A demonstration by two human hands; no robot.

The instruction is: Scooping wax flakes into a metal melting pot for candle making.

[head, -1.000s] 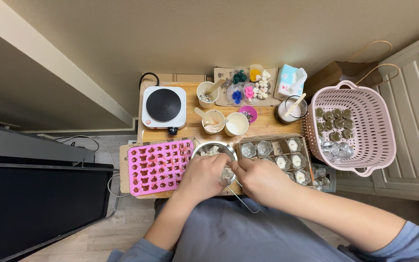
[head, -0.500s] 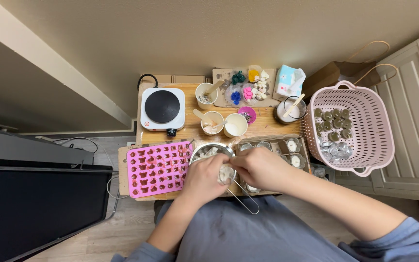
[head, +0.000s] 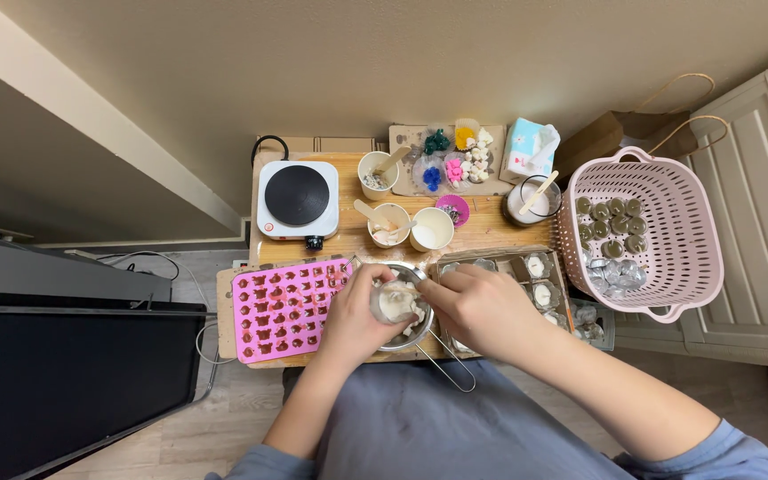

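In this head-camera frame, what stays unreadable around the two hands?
- Small clear cup of white lumps: lower part hidden by left hand.
- Round metal strainer bowl: mostly covered by both hands.
- Right hand fingertips: any tool too small to tell.
- Divided tray: near half hidden by right hand.

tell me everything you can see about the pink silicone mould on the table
The pink silicone mould is a flat, flexible-looking rectangular tray with rows of small shaped cavities, some like little bears and hearts. It lies flat, slightly tilted, at the front left of the wooden table, below the white hotplate. The left hand is right at its right edge; whether the two touch is unclear.
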